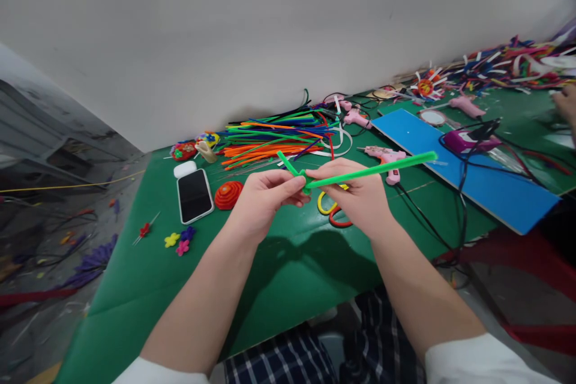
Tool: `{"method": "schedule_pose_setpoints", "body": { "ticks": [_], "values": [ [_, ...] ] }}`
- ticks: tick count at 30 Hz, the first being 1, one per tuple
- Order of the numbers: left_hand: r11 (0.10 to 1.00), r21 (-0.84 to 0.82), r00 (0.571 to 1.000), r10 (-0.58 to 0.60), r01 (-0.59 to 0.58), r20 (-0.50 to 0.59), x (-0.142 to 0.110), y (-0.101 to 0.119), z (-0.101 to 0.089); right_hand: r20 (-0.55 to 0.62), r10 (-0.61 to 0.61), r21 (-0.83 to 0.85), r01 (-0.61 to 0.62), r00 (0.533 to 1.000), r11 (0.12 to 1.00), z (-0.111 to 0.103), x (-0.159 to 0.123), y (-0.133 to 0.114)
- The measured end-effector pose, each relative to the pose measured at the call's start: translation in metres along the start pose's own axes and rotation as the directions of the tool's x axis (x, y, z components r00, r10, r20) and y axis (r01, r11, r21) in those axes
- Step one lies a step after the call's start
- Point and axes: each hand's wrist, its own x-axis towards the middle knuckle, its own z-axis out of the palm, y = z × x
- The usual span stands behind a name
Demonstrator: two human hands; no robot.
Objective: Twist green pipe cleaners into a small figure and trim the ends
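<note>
A: Head view first. Found what in the hands?

B: Found left hand (263, 198) and right hand (355, 195) raised just above the table (279, 270). Both grips narrow, pinched from either side on one green stem (369, 171) at its bend. Short end angled up left, long end slanting right above the pink glue gun (384, 158).

A: Judged how, for the fold in hand?

B: Judged best done with fingertips tight against the crease and the short end pressed flat to the long one, without twisting. Deemed slipping likely under a looser pinch.

A: Surface?

B: Recorded green covering, heavily cluttered. Logged a bundle of coloured stems (279, 135) behind the hands, a phone (194, 195) lying flat at left, scissors (333, 213) partly hidden under the right hand, and a blue board (486, 180) with cables at right.

A: Room?

B: Noted a plain pale wall (270, 24) directly behind and scraps on the floor (54, 240) at left. Spotted another person's hand (566, 102) at the far right edge, well apart.
</note>
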Motion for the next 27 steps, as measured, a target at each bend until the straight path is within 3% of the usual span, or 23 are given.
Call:
{"method": "schedule_pose_setpoints", "body": {
  "ticks": [7,15,19,23,27],
  "values": [
    [0.988,0.086,0.992,0.128,-0.126,-0.015,-0.006,0.005,-0.001,-0.052,0.043,0.149,-0.035,0.998,0.988,0.002,-0.002,-0.005],
    [0.946,0.222,0.959,0.263,-0.236,-0.104,-0.012,0.005,0.003,-0.127,0.085,0.091,-0.073,0.988,0.993,0.002,-0.002,-0.015],
    [0.963,0.133,0.967,0.244,-0.233,-0.075,-0.014,0.008,0.004,-0.165,-0.088,-0.037,0.083,0.982,0.996,0.000,-0.005,-0.018],
    [0.976,0.039,0.975,0.216,-0.214,-0.049,-0.014,0.010,0.003,-0.194,-0.334,-0.263,0.279,0.923,0.924,-0.001,-0.006,-0.015],
    [0.971,0.078,0.968,0.231,-0.224,-0.095,-0.015,0.011,0.003,-0.135,-0.398,-0.352,0.331,0.907,0.875,-0.002,-0.005,-0.012]
  ]
}}
